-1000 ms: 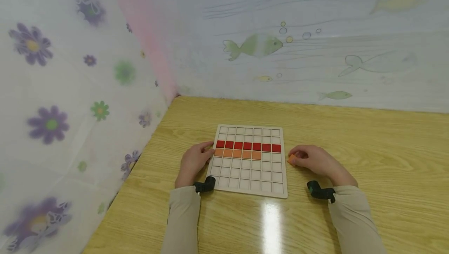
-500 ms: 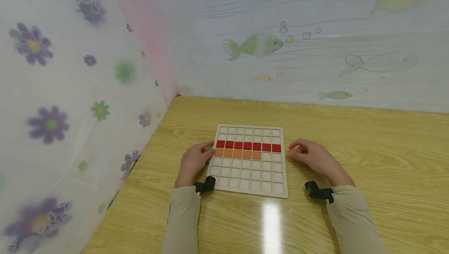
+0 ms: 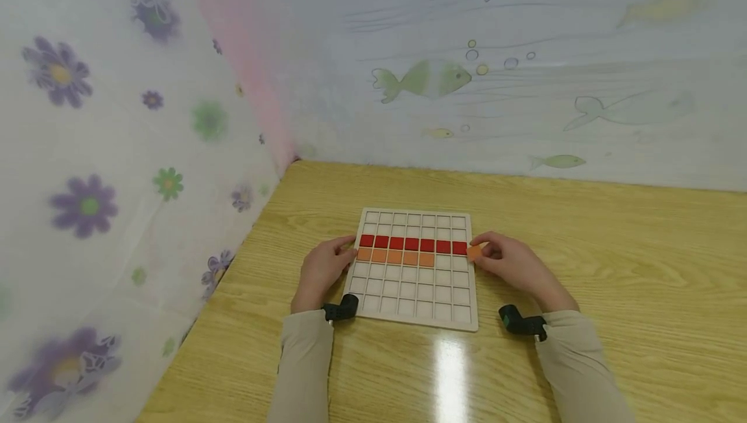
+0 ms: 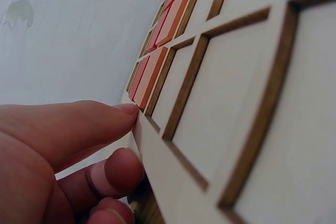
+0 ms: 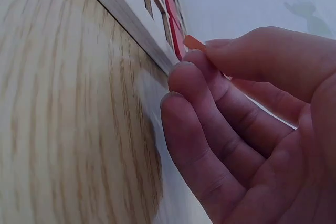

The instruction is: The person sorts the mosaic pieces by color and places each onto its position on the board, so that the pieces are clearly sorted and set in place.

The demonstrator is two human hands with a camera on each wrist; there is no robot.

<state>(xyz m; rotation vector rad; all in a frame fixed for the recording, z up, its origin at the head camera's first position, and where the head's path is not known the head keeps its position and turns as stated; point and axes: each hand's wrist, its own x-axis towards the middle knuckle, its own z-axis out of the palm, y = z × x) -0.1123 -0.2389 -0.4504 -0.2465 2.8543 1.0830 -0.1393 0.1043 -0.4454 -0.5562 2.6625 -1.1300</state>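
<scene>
A pale wooden grid board [image 3: 390,306] lies flat on the table. One row of its square cells is filled with red tiles [image 3: 411,244]. Directly below, orange tiles [image 3: 394,257] fill the row's left part, and two cells at its right end are bare. My left hand [image 3: 322,270] holds the board's left edge; the left wrist view has the thumb [image 4: 118,119] against the rim with curled fingers beneath. Between right thumb and fingers, my right hand [image 3: 516,266] pinches a loose orange tile [image 3: 474,253], level with the orange row at the board's right edge.
The wood-grain table [image 3: 642,280] meets a wall painted with fish [image 3: 428,79] at the back. A flower-patterned wall [image 3: 87,205] runs along the left. Black wrist cameras [image 3: 344,306] sit on both forearms, low beside the board.
My right hand has moved left with the orange tile, from beside the board to its right edge. The tile now shows its flat face. The left hand and the board stay in place.
</scene>
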